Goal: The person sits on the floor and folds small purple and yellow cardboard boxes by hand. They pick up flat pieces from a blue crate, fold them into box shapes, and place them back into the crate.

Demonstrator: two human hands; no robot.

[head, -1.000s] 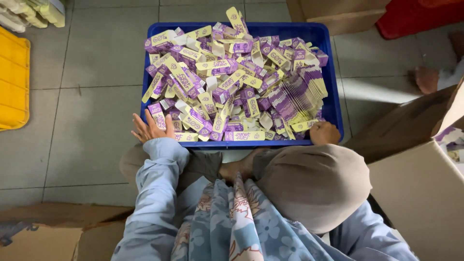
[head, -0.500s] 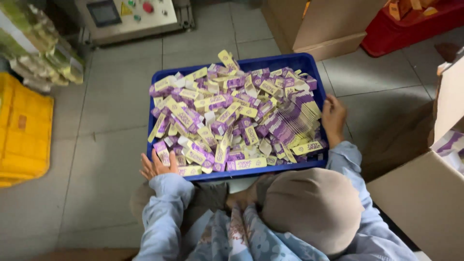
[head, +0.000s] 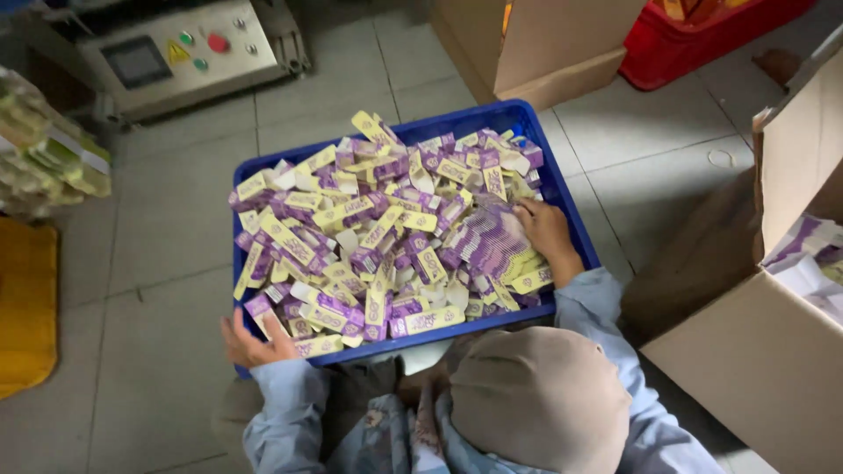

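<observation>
A blue plastic crate point(head: 562, 189) sits on the tiled floor, heaped with several small purple-and-yellow flat cartons point(head: 369, 237). My left hand point(head: 250, 341) grips the crate's near left corner, thumb outside the rim and fingers over it beside the cartons. My right hand point(head: 544, 230) is inside the crate at its right side. It lies on a fanned stack of purple cartons point(head: 492, 241) with the fingers loosely bent. My covered head point(head: 540, 399) and light blue sleeves fill the bottom of the view.
An open cardboard box point(head: 755, 351) with purple packs stands at the right. Another cardboard box point(head: 544, 53) and a red crate point(head: 702, 39) are behind the blue crate. A grey machine with coloured buttons point(head: 184, 53) stands at the back left, a yellow crate point(head: 26, 307) at the left.
My right hand has moved from the crate's near right corner into the crate, onto the purple stack. My left hand stays at the near left corner. The view has shifted and tilted.
</observation>
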